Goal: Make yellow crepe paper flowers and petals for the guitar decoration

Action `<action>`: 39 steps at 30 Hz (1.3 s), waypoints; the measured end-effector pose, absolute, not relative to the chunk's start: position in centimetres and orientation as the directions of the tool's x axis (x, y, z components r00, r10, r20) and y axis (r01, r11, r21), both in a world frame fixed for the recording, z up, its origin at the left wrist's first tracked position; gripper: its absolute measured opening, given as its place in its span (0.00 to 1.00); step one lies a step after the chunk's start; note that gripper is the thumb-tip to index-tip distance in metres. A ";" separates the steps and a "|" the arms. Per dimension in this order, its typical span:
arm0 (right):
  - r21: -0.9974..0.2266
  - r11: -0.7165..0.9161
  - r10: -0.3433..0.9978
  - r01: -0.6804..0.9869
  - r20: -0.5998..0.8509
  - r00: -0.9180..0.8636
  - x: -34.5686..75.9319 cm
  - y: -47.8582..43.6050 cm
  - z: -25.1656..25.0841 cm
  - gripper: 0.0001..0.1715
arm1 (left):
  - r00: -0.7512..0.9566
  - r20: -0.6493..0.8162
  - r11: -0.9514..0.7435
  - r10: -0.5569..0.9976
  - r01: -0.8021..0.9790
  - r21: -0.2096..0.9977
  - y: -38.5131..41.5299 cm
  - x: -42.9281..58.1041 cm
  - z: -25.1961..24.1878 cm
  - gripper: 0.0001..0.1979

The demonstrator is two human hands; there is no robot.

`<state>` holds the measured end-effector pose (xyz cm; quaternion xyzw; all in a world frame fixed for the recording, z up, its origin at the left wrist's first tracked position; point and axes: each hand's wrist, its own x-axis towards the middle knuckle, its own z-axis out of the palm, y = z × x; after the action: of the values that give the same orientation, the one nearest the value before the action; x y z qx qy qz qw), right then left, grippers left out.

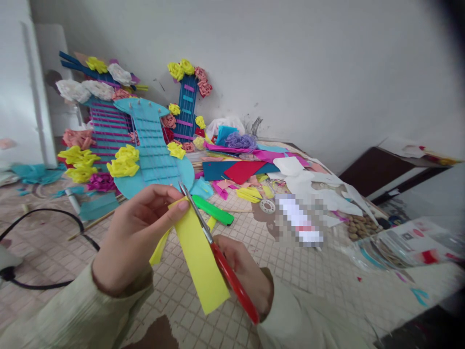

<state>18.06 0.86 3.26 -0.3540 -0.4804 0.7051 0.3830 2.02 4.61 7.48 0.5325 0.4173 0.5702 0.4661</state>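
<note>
My left hand [141,232] pinches the upper end of a yellow paper strip [198,261] between thumb and fingers. A narrower piece of yellow paper [160,247] hangs below that hand. Red-handled scissors [232,278] are gripped by my right hand [247,271], its fingers partly hidden behind the handle. Their blades lie along the strip's right edge, with the tips close to my left fingertips. Just beyond the blades, a bright green cutter-like tool [212,209] rests on the tiled-pattern table [240,320].
Blue decorated cardboard shapes [152,145] with yellow, white and pink paper flowers lean against the wall. Coloured paper sheets [243,170] and purple yarn [240,140] are piled at the back. A black cable [47,211] loops at left; plastic packets [399,242] lie at right.
</note>
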 end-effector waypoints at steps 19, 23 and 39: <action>-0.996 -0.039 0.941 0.077 -0.063 -0.334 19.8 2.5 3.3 0.21 | -0.003 0.200 -0.200 0.980 -0.080 0.977 4.8 1.9 7.3 0.07; -0.727 0.048 0.999 0.685 0.026 -0.043 23.4 5.6 2.7 0.22 | 0.047 0.200 -0.196 0.979 -0.092 0.976 5.0 1.8 6.9 0.07; -0.726 0.170 0.979 0.667 0.200 -0.031 25.5 6.0 3.5 0.20 | 0.219 0.158 -0.157 0.963 -0.021 0.987 5.0 2.9 5.3 0.08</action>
<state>25.50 5.97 3.51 -0.6036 -0.6818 0.2257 0.3464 2.87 4.99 5.34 0.5894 0.3994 0.4808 0.5118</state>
